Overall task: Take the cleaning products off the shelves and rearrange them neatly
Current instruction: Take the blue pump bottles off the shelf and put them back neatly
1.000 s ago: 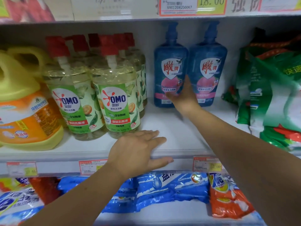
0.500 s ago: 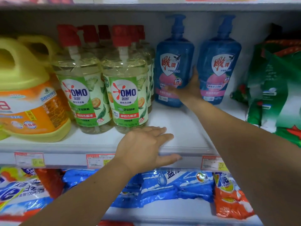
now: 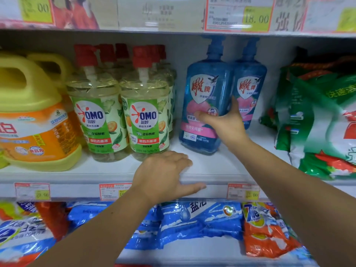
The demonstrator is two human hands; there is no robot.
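Two blue pump bottles stand on the white middle shelf [image 3: 221,166]. My right hand [image 3: 223,120] grips the nearer blue bottle [image 3: 207,89], thumb across its pink label and fingers round its right side; the bottle is forward of the second blue bottle [image 3: 250,87] and leans a little. My left hand [image 3: 165,174] rests flat on the shelf's front edge, fingers straight, thumb over the price rail. Left of the blue bottles stand clear OMO bottles [image 3: 144,116] with red pumps, in rows.
A yellow and orange jug [image 3: 32,120] fills the shelf's left end. Green and white bags [image 3: 323,120] are piled at the right. Blue bags [image 3: 192,220] and orange bags [image 3: 264,232] lie on the shelf below. Price tags [image 3: 242,190] line the rails.
My right hand has closed round the left blue bottle and drawn it forward, away from the back of the shelf. My left hand stays on the shelf edge.
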